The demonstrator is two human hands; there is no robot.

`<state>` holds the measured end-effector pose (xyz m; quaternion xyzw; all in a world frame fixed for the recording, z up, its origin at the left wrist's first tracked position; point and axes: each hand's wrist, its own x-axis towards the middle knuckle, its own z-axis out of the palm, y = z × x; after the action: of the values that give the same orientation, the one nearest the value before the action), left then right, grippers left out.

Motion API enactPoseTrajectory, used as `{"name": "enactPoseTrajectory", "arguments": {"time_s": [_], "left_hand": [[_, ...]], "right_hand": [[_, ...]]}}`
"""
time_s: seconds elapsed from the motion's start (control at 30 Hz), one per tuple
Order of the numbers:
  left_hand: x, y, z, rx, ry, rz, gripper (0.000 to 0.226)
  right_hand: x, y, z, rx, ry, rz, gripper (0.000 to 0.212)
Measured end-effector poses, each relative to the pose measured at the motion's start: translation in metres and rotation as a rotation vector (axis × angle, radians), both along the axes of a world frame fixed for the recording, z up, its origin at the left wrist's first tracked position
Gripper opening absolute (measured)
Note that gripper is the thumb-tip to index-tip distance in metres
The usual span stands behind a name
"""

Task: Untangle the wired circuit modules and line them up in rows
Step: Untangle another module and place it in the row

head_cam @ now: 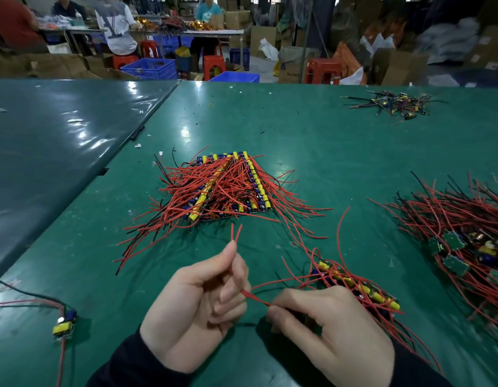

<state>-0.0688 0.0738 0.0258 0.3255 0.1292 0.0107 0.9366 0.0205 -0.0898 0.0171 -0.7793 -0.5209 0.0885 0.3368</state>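
Note:
Rows of lined-up circuit modules [228,188] with yellow and blue parts lie mid-table, red and black wires fanning out to both sides. My left hand [197,308] pinches two red wires [234,233] whose ends stick up above my fingers. My right hand [326,331] grips the same red wires lower down and rests on a short row of modules [362,286] at the near right. A tangled heap of modules [465,241] lies at the right edge.
One single module [64,324] with red and black leads lies at the near left. A small scrap pile of wires [396,104] sits far right. The green table [312,152] meets a darker sheet [60,141] on the left. People sit at a far bench.

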Motion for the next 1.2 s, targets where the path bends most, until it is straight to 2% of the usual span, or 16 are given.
{"name": "enactPoseTrajectory", "arguments": {"time_s": [0.17,0.33,0.43,0.47,0.57,0.7,0.8,1.0,1.1,1.2], "left_hand": [[0.001,0.002,0.003,0.014,0.0,0.063,0.027],[-0.004,0.005,0.003,0.059,-0.147,-0.001,0.035],[-0.001,0.004,0.003,0.161,-0.076,0.16,0.021],[0.0,0.005,0.004,0.227,-0.064,0.225,0.022],[0.002,0.007,0.002,0.482,-0.071,0.343,0.026],[0.002,0.007,-0.003,0.772,-0.117,0.448,0.024],[0.004,0.004,-0.006,0.873,-0.128,0.485,0.023],[0.001,0.009,-0.005,0.81,-0.111,0.418,0.027],[0.0,0.004,-0.003,0.794,-0.101,0.356,0.019],[0.0,-0.001,-0.004,0.73,-0.116,0.326,0.029]], "right_hand": [[0.005,-0.003,-0.001,-0.017,-0.017,-0.022,0.032],[0.002,-0.001,0.0,-0.055,-0.019,0.025,0.038],[0.003,-0.003,0.002,-0.071,-0.013,0.007,0.04],[0.003,-0.004,0.004,-0.071,-0.001,0.013,0.038],[0.0,-0.002,0.01,-0.042,0.153,0.098,0.026],[-0.005,-0.002,0.022,-0.009,0.51,0.215,0.024],[-0.007,-0.004,0.026,-0.014,0.581,0.25,0.024],[-0.007,-0.003,0.016,-0.148,0.475,0.155,0.023],[-0.007,-0.002,0.012,-0.215,0.509,0.088,0.024],[-0.004,-0.001,0.011,-0.238,0.628,0.009,0.026]]}}
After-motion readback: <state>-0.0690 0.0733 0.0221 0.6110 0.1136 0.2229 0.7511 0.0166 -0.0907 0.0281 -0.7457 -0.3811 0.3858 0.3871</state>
